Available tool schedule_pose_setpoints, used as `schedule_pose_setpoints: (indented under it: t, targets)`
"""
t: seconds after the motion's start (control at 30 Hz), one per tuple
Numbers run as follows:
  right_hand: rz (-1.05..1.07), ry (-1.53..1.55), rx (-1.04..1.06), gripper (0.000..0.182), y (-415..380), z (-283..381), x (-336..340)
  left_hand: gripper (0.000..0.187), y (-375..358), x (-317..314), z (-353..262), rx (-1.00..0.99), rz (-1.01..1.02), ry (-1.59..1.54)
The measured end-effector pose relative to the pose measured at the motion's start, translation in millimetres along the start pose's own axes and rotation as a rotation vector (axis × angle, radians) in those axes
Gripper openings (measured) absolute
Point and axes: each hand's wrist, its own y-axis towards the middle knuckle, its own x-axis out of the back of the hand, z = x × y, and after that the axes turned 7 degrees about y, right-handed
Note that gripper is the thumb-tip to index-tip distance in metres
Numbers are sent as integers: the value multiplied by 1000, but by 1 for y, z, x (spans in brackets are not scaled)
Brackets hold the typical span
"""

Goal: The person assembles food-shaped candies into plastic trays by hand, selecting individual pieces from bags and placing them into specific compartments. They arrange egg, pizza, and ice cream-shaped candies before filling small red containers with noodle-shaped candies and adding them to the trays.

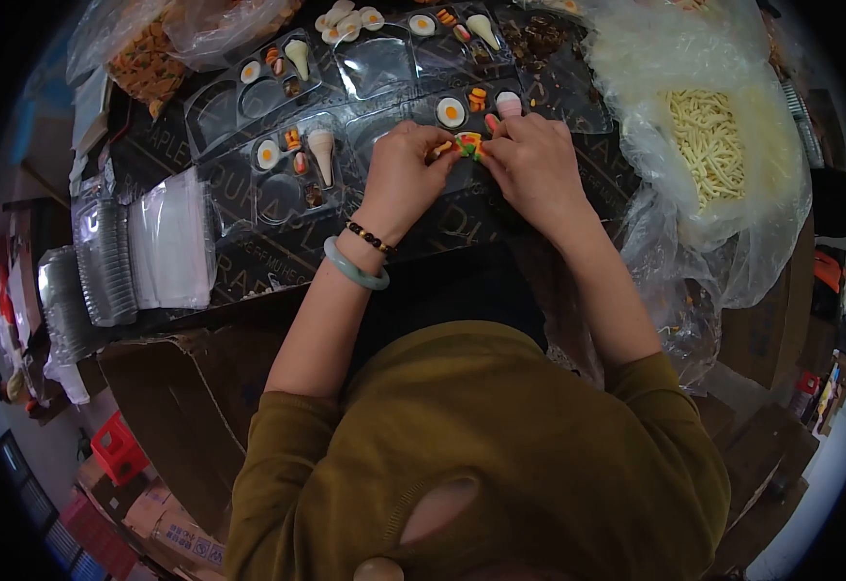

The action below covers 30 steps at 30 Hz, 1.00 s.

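Between the fingertips of both my hands is a small colourful toy-food piece [468, 145], green, red, yellow and white; its exact kind I cannot make out. My left hand [406, 172] pinches its left side, and my right hand [537, 167] pinches the right. Just beyond them, a clear plastic tray [375, 124] bears a toy fried egg [450, 112], an orange piece [478, 99] and a pink-topped ice cream cone [508, 104], partly hidden by my right hand. To the left, another clear tray [273, 198] holds a fried egg [268, 154] and a cone [321, 155].
More filled trays lie at the back, near a pile of white round pieces [348, 19]. A bag of orange pieces [142, 68] stands back left. Stacked clear trays [104, 257] and plastic sleeves [169, 240] lie left. At right, a plastic bag [626, 48] holds pale stick-shaped pieces [704, 145].
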Motion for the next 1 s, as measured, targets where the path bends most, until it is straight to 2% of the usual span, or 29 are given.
schedule_pose_setpoints:
  t: [0.17, 0.27, 0.37, 0.57, 0.67, 0.77, 0.87, 0.9, 1.0]
  targets:
    - [-105, 7, -46, 16, 5, 5, -1, 21, 0, -3, 2, -42, -69, -75]
    - [-78, 558, -55, 19, 10, 6, -9, 21, 1, -4, 3, -132, -114, -111]
    - [-82, 537, 24, 19, 16, 10, -8, 26, 1, 2, -2, -99, -6, -79]
    - [-53, 788, -360, 16, 6, 3, -12, 27, -5, 30, -5, 323, 365, -724]
    - [-45, 827, -372, 18, 4, -1, -13, 25, -4, 35, -9, 393, 340, -736]
    - [0, 695, -394, 15, 5, 7, -1, 26, -7, 30, -5, 319, 197, -550]
    - [26, 425, -58, 10, 5, 1, -11, 26, -7, 32, -9, 273, 142, -478]
    - [-2, 320, -5, 6, 7, 8, -10, 26, -7, 31, -9, 282, 158, -503]
    - [-15, 277, -27, 10, 9, 9, -3, 28, -8, 32, -9, 305, 208, -538]
